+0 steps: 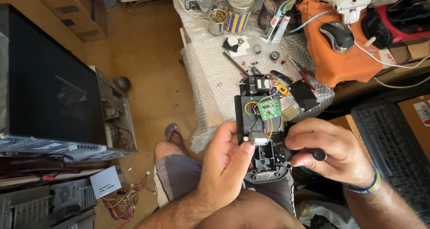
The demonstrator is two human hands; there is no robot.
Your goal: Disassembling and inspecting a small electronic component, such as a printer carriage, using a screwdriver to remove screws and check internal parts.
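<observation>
While we look down over our bare knees, our left hand (226, 159) curls upward with the palm turned toward us, its thumb and fingertips pinching a small silver motor (258, 139) that sits at the edge of an opened black device (262, 135). Our right hand (329, 150) comes in from the right with the wrist bent, a striped wristband (371, 184) around it, and its fingers are clenched round a black-handled tool (319, 154) pressed against the device's lower part. That device stands over our lap, its far end resting on the near edge of a bench covered in bubble wrap (210, 77); inside it we see a green circuit board (269, 109) with coloured wires, and a stepper motor (260, 83) at its top end.

Close to our right forearm a black keyboard (394, 139) leaves little room on that side. To the left, bare floor lies open between the bench and a dark computer case (49, 77), with a sandalled foot (174, 132) on it.

Farther back on the bench lie red-handled pliers (304, 72), a metal cup (217, 21), a striped tin (238, 9), and a computer mouse (337, 35) on orange cloth (340, 63).
</observation>
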